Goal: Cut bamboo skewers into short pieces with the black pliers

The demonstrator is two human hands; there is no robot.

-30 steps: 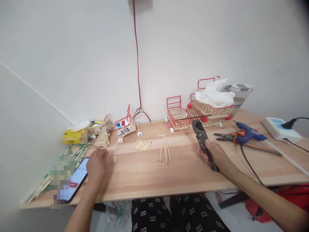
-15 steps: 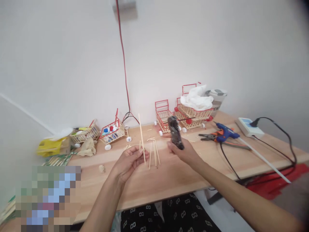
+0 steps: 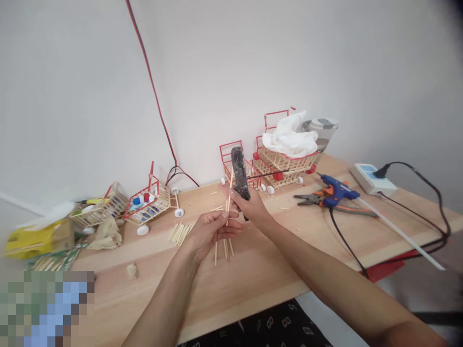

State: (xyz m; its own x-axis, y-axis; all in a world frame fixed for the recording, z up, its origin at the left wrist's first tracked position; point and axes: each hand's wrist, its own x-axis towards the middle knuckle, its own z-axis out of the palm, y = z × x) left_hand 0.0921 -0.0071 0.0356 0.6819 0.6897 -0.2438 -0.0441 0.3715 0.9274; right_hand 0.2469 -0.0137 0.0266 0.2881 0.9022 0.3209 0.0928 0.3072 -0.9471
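My left hand [image 3: 217,231] pinches a thin wooden stick [image 3: 232,180] between thumb and fingers, its upper end slanting up to the right. Closed around a worn black tool with pale flecks [image 3: 238,166], my right hand [image 3: 253,207] is close beside my left. A thin dark rod reaches right from this tool; its exact kind is unclear. The stick's upper part runs along the tool's left side; whether they touch, I cannot tell. Several longer sticks [image 3: 226,248] lie beneath my hands. A pile of short cut sticks [image 3: 180,233] lies to their left.
Small stick-built carts [image 3: 148,207] with white wheels stand along the wall. White plastic [image 3: 289,137] covers another cart. On the right are a blue glue gun [image 3: 334,188], pliers [image 3: 307,198], and a power strip [image 3: 372,182] with cables. Crumpled paper [image 3: 106,233] lies left.
The right hand has brought the black tool left to the stick in my left hand. The stick leans more to the right. The camera view has shifted, uncovering the short-stick pile.
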